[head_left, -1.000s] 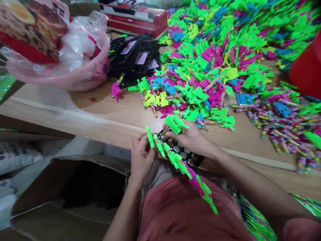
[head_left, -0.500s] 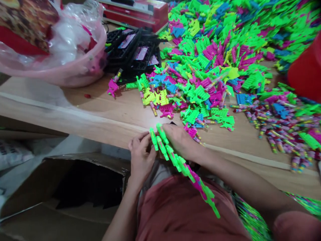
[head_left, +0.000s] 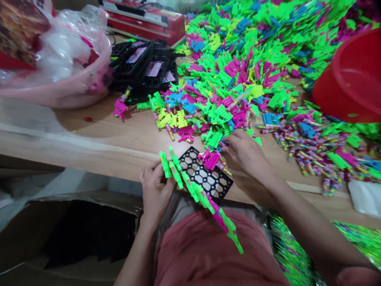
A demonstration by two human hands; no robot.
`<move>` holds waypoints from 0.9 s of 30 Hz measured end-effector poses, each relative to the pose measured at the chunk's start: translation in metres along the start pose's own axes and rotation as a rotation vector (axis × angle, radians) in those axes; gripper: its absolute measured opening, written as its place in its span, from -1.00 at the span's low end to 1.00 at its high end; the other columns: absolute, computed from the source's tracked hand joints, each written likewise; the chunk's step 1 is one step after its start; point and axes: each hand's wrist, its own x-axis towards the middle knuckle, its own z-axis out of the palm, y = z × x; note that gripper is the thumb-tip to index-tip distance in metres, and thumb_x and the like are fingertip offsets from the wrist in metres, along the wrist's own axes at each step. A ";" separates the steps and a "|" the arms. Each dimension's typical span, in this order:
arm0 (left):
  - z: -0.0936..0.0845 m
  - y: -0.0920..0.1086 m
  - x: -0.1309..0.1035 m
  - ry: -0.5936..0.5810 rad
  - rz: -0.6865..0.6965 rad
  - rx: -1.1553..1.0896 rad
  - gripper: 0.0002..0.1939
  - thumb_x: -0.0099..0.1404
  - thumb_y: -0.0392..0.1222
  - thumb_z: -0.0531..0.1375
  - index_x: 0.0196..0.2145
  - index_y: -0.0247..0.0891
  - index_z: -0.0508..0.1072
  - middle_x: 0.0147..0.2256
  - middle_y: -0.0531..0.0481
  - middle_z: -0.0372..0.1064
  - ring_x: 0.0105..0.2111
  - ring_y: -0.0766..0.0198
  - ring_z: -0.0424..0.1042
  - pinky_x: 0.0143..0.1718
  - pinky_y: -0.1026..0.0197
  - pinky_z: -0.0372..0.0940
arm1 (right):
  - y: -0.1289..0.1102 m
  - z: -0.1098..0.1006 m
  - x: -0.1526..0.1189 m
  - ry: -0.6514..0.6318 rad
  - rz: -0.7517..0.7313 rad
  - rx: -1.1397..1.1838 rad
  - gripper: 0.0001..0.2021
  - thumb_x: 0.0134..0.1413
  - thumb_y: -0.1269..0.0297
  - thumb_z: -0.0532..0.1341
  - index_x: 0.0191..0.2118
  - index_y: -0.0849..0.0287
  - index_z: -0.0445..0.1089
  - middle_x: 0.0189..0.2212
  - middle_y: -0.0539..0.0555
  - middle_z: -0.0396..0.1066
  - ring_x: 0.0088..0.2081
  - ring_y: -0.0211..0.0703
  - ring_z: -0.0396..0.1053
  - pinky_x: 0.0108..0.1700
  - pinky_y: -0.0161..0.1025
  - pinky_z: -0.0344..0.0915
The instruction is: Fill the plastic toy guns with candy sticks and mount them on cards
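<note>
Bench: moderately lit, pale glare patch near mid-front edge, lamp out of frame
Pink bowl: soft shadow on the bench just in front
Clear plastic: white highlights, blurred
Carton: dim, interior near black, detail lost
Neon pile: oversaturated greens, far end smeared
Grid tray: readable, slightly soft
Right hand: soft outline
Red basin: dull sheen inside, wide-angle stretch toward frame edge

From the black grid, we had open tabletop toward ten o'clock; the plastic pile blocked twelve.
</note>
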 end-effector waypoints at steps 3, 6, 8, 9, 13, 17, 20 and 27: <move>0.000 0.001 0.000 0.002 0.009 -0.003 -0.79 0.26 -0.14 0.27 -0.15 -0.12 0.60 -0.16 -0.13 0.49 -0.06 -0.04 0.41 0.16 -0.16 0.22 | 0.000 0.006 -0.004 0.008 0.031 0.052 -0.89 0.30 0.34 0.21 -0.17 0.16 0.50 -0.24 0.19 0.46 -0.19 0.05 0.39 -0.19 -0.11 0.28; -0.001 0.002 0.000 -0.004 0.021 0.004 -0.79 0.27 -0.15 0.26 -0.14 -0.13 0.60 -0.17 -0.13 0.49 -0.06 -0.03 0.41 0.14 -0.15 0.23 | -0.017 0.005 -0.005 0.023 0.088 0.245 -0.92 0.29 0.31 0.25 -0.15 0.16 0.46 -0.29 0.11 0.47 -0.27 -0.04 0.40 -0.21 -0.16 0.26; -0.001 0.003 0.000 -0.010 0.011 0.012 -0.77 0.27 -0.16 0.26 -0.12 -0.14 0.60 -0.15 -0.14 0.49 -0.05 -0.03 0.42 0.13 -0.16 0.24 | -0.033 0.004 -0.005 -0.015 0.107 0.417 -0.92 0.27 0.26 0.30 -0.19 0.14 0.44 -0.36 0.03 0.44 -0.32 -0.11 0.38 -0.24 -0.20 0.25; -0.001 0.003 -0.001 -0.013 0.003 0.016 -0.76 0.26 -0.17 0.26 -0.11 -0.14 0.60 -0.14 -0.14 0.49 -0.05 -0.03 0.42 0.14 -0.16 0.24 | -0.040 0.005 -0.005 -0.043 0.105 0.496 -0.90 0.25 0.25 0.32 -0.24 0.14 0.43 -0.39 0.01 0.41 -0.34 -0.13 0.36 -0.26 -0.21 0.24; -0.002 0.004 -0.001 -0.025 -0.021 0.030 -0.77 0.25 -0.20 0.26 -0.13 -0.14 0.60 -0.13 -0.14 0.49 -0.02 -0.03 0.41 0.16 -0.16 0.23 | -0.065 0.018 -0.003 -0.122 0.108 0.728 -0.83 0.18 0.22 0.37 -0.35 0.15 0.41 -0.37 0.01 0.41 -0.30 -0.13 0.37 -0.23 -0.21 0.28; -0.002 0.004 0.000 -0.026 0.006 0.025 -0.79 0.26 -0.22 0.26 -0.14 -0.15 0.60 -0.14 -0.14 0.49 -0.02 -0.04 0.41 0.15 -0.16 0.22 | -0.079 0.032 0.000 -0.240 0.133 0.880 -0.98 0.21 0.34 0.30 -0.26 0.13 0.47 -0.35 0.00 0.50 -0.28 -0.12 0.44 -0.20 -0.23 0.33; -0.002 0.003 -0.001 -0.020 0.015 0.025 -0.78 0.26 -0.22 0.26 -0.13 -0.15 0.60 -0.14 -0.13 0.49 -0.02 -0.03 0.41 0.14 -0.13 0.21 | -0.082 0.037 0.004 -0.291 0.077 0.840 -0.91 0.18 0.47 0.25 -0.30 0.14 0.45 -0.36 -0.01 0.52 -0.28 -0.13 0.47 -0.23 -0.28 0.32; -0.001 0.000 -0.004 -0.021 0.009 0.014 -0.72 0.25 -0.22 0.28 -0.07 -0.13 0.59 -0.07 -0.10 0.47 -0.02 0.02 0.39 0.18 -0.05 0.20 | -0.086 0.050 0.000 -0.215 -0.267 0.432 -0.81 0.15 0.59 0.15 -0.20 0.17 0.37 -0.31 0.10 0.47 -0.29 -0.09 0.37 -0.25 -0.25 0.24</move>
